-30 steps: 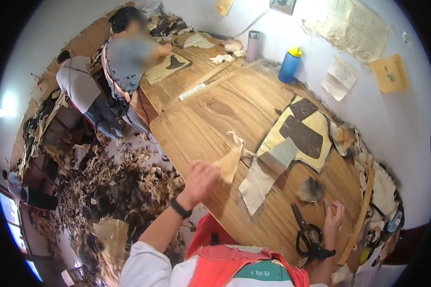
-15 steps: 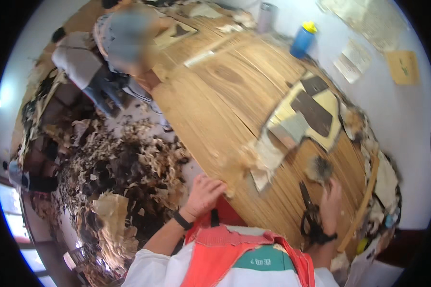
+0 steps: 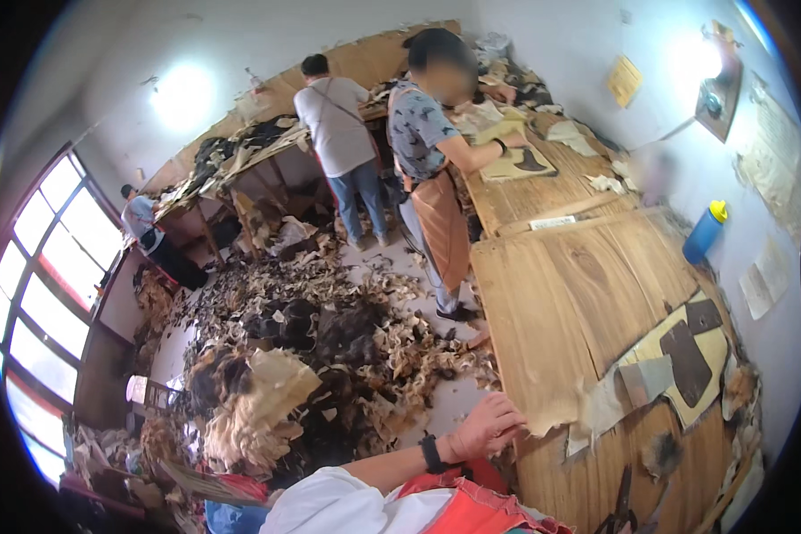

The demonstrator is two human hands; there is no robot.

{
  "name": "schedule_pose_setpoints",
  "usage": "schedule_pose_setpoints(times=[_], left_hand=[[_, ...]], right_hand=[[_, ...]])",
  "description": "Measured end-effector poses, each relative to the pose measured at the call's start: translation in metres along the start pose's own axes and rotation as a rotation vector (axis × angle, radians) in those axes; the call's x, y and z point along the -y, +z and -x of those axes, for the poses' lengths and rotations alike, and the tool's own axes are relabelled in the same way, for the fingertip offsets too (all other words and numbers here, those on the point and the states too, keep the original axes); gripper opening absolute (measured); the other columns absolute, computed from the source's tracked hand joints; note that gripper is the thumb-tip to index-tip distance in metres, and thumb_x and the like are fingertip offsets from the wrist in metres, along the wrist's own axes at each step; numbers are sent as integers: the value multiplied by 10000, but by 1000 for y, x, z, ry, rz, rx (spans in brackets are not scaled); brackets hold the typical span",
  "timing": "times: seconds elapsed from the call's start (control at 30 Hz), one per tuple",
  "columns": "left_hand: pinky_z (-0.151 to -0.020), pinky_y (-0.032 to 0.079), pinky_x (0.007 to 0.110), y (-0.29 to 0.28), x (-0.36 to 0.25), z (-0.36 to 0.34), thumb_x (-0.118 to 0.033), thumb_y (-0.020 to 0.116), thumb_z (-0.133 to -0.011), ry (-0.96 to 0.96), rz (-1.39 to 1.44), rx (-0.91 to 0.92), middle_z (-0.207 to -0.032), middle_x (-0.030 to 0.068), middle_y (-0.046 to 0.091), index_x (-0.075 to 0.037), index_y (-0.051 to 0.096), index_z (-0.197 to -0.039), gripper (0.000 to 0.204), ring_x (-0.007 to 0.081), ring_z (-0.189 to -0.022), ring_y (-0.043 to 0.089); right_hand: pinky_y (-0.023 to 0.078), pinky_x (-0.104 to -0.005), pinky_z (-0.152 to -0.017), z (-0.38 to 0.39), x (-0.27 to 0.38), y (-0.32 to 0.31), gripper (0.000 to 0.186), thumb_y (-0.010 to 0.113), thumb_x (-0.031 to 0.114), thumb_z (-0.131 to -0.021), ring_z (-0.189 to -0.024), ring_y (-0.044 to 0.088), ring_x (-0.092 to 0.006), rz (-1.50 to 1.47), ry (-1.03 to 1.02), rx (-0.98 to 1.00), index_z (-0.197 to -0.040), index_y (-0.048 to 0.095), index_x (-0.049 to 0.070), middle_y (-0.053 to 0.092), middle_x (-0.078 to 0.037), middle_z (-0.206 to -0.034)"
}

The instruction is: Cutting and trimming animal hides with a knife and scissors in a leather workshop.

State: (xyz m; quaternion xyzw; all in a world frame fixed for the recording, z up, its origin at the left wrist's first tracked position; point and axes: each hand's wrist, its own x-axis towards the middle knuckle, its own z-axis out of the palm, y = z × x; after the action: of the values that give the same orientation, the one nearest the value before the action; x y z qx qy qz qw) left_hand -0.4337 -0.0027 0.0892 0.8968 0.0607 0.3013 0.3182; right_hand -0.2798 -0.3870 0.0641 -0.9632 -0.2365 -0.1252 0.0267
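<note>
My left hand (image 3: 487, 429), with a dark band at the wrist, is at the near left edge of the wooden table. Its fingers are loosely stretched, close to the edge of a pale tan piece of hide (image 3: 554, 409); whether they touch it I cannot tell. My right hand is out of view. Black-handled scissors (image 3: 623, 512) lie on the table at the bottom edge, partly cut off. Nearby is a small grey-black tuft of fur (image 3: 661, 454). Beyond it, dark pattern pieces (image 3: 688, 365) lie on a yellowish board (image 3: 705, 411), with a greyish-white piece (image 3: 647, 383) overlapping it.
The wooden table (image 3: 543, 294) runs away from me along the right wall. A blue bottle (image 3: 703, 236) with a yellow lid stands by that wall. Heaps of fur and hide scraps (image 3: 329, 329) cover the floor at left. One person (image 3: 432, 151) works at the table's far end; two others stand farther off.
My view has swung left and up, bringing in the windows and the other people. My right hand has left the picture. My left hand stays at the table edge by the hide.
</note>
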Motion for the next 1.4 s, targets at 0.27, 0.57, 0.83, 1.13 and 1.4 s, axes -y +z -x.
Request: schedule_pose_setpoints(times=[0.27, 0.57, 0.83, 1.13, 1.4], left_hand=[[-744, 452, 237, -57, -41, -16, -115, 652, -944, -587, 998, -123, -916, -35, 581, -45, 577, -1071, 164, 47, -888, 541], [-746, 445, 231, -85, -24, 42, -117, 643, -923, -461, 518, -76, -904, -11, 578, -18, 602, -1084, 193, 61, -859, 514], [-708, 505, 327, -140, -50, 118, -105, 655, -895, -467, 392, 2, -868, 82, 711, -36, 635, -1029, 151, 198, -799, 688], [-687, 499, 395, -159, -70, 186, -122, 672, -850, -365, 126, -27, -823, 112, 652, -61, 638, -962, 132, 321, -788, 644], [-706, 500, 427, -176, -89, 216, -96, 666, -765, -286, 133, -137, -863, 108, 665, -64, 639, -908, 150, 346, -820, 646]], right_hand=[[506, -405, -738, -14, 35, 33, 247, 522, 61, -821, -815, 590, -363, -198, -57, -8, -1045, 596, -16, 642, -165, -928], [505, -413, -722, -40, 130, 64, 249, 538, 76, -825, -797, 581, -382, -477, -272, 42, -1048, 592, -21, 641, -172, -916], [505, -420, -708, -17, 206, 61, 254, 551, 90, -827, -782, 574, -398, -678, -459, 172, -1050, 589, -25, 641, -179, -905], [504, -427, -692, 23, 264, 42, 261, 567, 105, -831, -764, 565, -417, -858, -632, 313, -1053, 585, -30, 640, -186, -893], [504, -434, -677, 42, 312, 22, 270, 580, 119, -834, -749, 557, -434, -987, -822, 480, -1056, 582, -35, 640, -193, -882]])
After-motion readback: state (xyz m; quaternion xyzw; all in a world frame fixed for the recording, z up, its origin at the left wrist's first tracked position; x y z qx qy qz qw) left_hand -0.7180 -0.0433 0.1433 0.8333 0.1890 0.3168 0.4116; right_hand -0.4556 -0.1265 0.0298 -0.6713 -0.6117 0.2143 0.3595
